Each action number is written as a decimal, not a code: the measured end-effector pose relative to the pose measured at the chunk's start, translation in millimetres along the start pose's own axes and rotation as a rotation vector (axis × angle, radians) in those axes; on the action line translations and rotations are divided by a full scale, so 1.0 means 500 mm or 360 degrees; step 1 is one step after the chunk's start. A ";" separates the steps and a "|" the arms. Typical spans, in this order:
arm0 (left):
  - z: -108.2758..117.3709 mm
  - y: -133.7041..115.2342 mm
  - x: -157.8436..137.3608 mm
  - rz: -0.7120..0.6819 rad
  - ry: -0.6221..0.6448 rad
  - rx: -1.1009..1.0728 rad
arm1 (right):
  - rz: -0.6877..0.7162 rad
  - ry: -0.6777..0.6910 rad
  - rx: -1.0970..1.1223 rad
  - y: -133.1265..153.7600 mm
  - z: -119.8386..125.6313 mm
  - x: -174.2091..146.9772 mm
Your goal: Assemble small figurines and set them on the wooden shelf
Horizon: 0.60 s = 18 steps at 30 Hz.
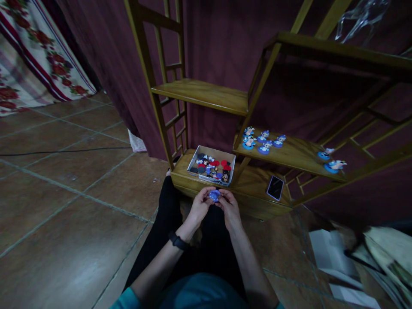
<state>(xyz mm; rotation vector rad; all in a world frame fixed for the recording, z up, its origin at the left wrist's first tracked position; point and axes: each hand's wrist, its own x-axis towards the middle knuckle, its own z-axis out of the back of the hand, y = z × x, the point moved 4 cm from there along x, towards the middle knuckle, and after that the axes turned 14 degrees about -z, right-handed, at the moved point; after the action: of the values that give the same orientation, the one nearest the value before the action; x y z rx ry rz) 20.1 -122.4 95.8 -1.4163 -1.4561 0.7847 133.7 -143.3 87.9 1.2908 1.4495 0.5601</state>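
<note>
Between my two hands, above my lap, is a small purple figurine piece (214,195); its finer shape is too small to tell. My left hand (202,203) pinches it from the left, and my right hand (229,204) grips it from the right. Just beyond them, on the low shelf, sits an open cardboard box (197,174) with red, black, purple and white figurine parts inside. Several small figurines on round blue or purple bases, such as a purple one (265,147), stand on the shelf to the right.
A wooden shelf unit (206,95) rises in front of me against a dark red curtain (219,47). A phone (275,188) lies on the low shelf at right. White boxes (333,253) and a pale bag (389,244) rest on the floor. A black cable (71,151) crosses the tiles.
</note>
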 end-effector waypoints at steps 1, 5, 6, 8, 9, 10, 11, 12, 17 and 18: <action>0.000 0.000 0.000 -0.0003 -0.0001 -0.0006 | 0.0000 0.0000 -0.0001 0.000 0.000 0.000; 0.000 0.002 0.001 -0.0001 0.0012 0.0022 | 0.0000 -0.0009 0.0008 0.002 -0.001 -0.003; 0.001 0.003 0.000 0.0007 0.0016 0.0032 | 0.0000 -0.0013 0.0013 0.002 0.000 -0.004; 0.002 0.004 -0.001 0.0021 0.0015 0.0054 | 0.0007 -0.0012 0.0018 0.003 0.000 -0.006; 0.003 0.005 -0.001 0.0026 0.0010 0.0064 | 0.0010 -0.0011 0.0018 0.004 0.000 -0.007; 0.003 0.006 -0.002 0.0032 0.0004 0.0071 | 0.0011 -0.0010 0.0018 0.004 0.000 -0.007; 0.003 0.006 -0.002 0.0037 -0.0001 0.0076 | 0.0010 -0.0011 0.0017 0.005 0.000 -0.008; 0.003 0.007 -0.002 0.0045 -0.0006 0.0078 | 0.0009 -0.0012 0.0014 0.005 -0.001 -0.008; 0.002 0.009 -0.002 0.0085 -0.0030 0.0058 | 0.0001 -0.0039 0.0003 0.008 -0.003 -0.011; 0.002 0.009 -0.002 0.0088 -0.0036 0.0056 | -0.0003 -0.0037 0.0002 0.009 -0.003 -0.012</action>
<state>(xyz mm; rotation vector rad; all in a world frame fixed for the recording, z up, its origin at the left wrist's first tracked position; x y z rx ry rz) 20.8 -122.5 90.9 -1.4306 -1.4184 0.8595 133.1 -146.7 94.5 1.2930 1.4319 0.5412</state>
